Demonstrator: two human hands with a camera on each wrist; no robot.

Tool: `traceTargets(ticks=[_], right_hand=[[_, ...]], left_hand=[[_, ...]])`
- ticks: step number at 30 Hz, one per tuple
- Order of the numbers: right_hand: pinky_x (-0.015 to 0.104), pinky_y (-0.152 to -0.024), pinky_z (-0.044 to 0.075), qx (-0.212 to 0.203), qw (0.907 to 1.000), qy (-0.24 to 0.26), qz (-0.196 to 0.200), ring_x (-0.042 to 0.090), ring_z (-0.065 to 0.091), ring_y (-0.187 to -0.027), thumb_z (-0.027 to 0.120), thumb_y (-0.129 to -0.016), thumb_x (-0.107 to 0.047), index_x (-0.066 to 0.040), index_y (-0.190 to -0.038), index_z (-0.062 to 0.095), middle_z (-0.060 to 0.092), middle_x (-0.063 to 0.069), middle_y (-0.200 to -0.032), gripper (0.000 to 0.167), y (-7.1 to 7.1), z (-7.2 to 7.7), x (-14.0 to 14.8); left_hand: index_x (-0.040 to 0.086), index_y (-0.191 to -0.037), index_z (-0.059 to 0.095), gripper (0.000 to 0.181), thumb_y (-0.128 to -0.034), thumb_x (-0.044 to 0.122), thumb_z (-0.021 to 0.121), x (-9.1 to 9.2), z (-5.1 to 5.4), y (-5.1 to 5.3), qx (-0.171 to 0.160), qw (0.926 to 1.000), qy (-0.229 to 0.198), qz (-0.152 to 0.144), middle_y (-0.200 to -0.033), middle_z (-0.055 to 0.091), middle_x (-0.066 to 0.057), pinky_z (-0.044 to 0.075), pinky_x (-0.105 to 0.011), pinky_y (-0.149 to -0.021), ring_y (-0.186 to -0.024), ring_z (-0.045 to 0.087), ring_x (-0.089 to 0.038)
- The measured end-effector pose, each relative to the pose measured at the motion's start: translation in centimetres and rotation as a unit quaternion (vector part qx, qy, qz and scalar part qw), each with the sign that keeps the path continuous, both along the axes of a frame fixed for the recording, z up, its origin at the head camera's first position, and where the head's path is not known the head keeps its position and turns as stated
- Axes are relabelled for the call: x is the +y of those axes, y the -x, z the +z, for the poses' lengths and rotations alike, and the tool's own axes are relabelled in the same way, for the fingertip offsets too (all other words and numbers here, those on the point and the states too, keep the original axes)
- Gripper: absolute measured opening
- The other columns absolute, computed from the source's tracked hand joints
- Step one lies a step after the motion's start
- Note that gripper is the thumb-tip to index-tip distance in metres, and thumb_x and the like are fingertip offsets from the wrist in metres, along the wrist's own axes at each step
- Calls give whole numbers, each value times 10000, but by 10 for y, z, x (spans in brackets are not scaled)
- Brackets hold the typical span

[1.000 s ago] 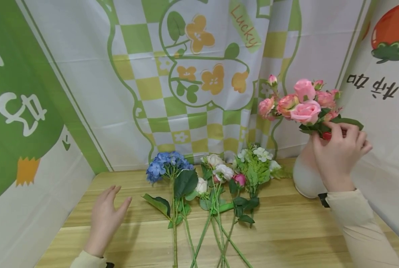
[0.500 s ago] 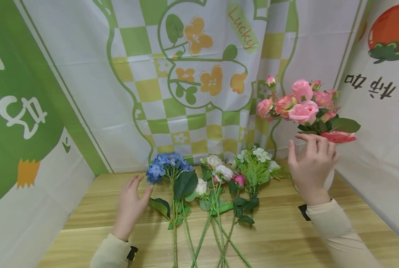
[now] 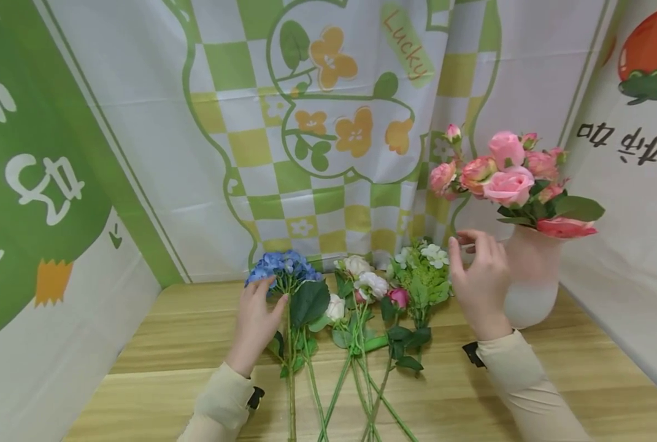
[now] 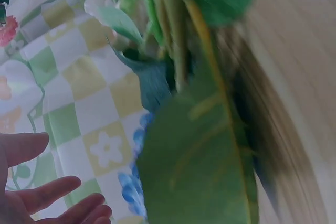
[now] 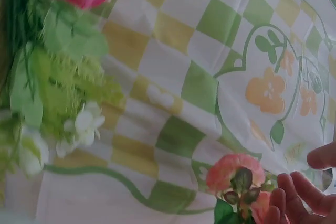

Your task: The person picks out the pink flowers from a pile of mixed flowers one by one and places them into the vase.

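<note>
My left hand [image 3: 257, 322] hovers at the blue hydrangea [image 3: 286, 267], thumb and fingers spread. In the left wrist view a large green leaf [image 4: 197, 156] of the hydrangea lies beside the fingers [image 4: 52, 192], with a gap between. My right hand [image 3: 480, 285] holds nothing and is left of the frosted pink and white vase [image 3: 535, 276], its fingers loosely bent. Pink roses [image 3: 509, 185] stand in the vase, a red-pink bloom [image 3: 567, 228] hanging over its rim. The right wrist view has a pink bloom [image 5: 235, 171] behind the right fingertips.
White flowers [image 3: 371, 285], a magenta bud [image 3: 399, 298] and a green sprig with white blossoms [image 3: 424, 279] lie on the wooden table [image 3: 184, 344], their stems crossing toward the front. Behind hangs a checkered cloth [image 3: 328, 202]; printed side walls flank the table.
My right hand has let go of the roses, which stay in the vase, and moved left and down. My left hand has moved right and slightly up to the blue hydrangea.
</note>
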State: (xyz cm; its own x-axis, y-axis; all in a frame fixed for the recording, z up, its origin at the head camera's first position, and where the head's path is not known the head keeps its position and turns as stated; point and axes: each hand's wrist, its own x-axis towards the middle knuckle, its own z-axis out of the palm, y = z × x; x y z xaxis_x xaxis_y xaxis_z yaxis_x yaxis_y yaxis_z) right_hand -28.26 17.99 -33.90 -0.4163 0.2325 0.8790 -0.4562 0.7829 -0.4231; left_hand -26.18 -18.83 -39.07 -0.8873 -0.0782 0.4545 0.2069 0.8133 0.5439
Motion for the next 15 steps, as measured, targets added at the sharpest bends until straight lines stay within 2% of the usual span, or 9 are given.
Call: traceTargets(ticks=[3,8,15], right_hand=[[412,-696,439,-265,9996,96,42,301,580,-733,611,-916,-210,12,-1014,643,654,156,-850,245,3,-4,-4],[409,-709,461,-679,9976,137,101,299,601,-728,625,-913,-210,7,-1009,650,662,142,-842,239,8,-10,-6],[399,-678,484,-943,9954,126,97,269,621,-709,619,-918,-240,-14,-996,660,668,116,-835,243,12,-17,-2]], left_hand=[[34,-1315,536,503,-890,272,661,12,1,4,68,10000,-8,-46,-1258,534,-241,385,-546,-981,-1185,443,-411],[57,-1323,535,498,-897,285,652,30,3,8,-34,9999,-75,-96,-1266,536,-217,393,-554,-981,-1206,439,-403],[72,-1329,527,493,-895,268,656,53,0,19,-183,9994,-146,-256,-1261,543,-191,438,-518,-935,-1171,464,-373]])
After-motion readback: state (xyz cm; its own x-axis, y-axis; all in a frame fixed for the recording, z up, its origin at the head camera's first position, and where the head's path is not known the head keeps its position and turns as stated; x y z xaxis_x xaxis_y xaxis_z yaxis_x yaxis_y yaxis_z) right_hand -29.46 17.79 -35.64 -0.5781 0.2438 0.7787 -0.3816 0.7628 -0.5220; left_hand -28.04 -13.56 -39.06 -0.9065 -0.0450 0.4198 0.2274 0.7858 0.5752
